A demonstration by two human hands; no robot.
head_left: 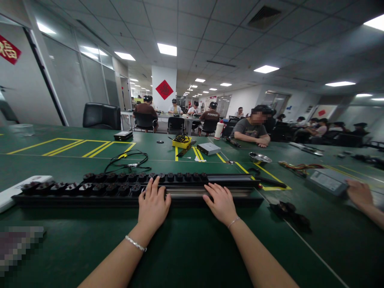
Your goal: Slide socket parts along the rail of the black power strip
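Two long black rails [195, 202] lie side by side across the green table in front of me. Rows of black socket-like modules [99, 189] fill the left part of the near rail and most of the far one; their exact kind is hard to make out. My left hand [153, 200] rests over the near rail at the right end of its row, fingers stretched forward and touching or close to the last module [136, 189]. Farther right, my right hand [221, 202] lies on the bare metal-looking channel [186, 192], fingers stretched out. Neither hand visibly grips anything.
A white power strip-like object [18, 190] stands left. Behind the rails are a black cable [132, 164], a yellow box [181, 142] and a metal bowl [260, 157]. Black parts [291, 214] lie right, near another person's hand [360, 194] at a grey box [327, 181].
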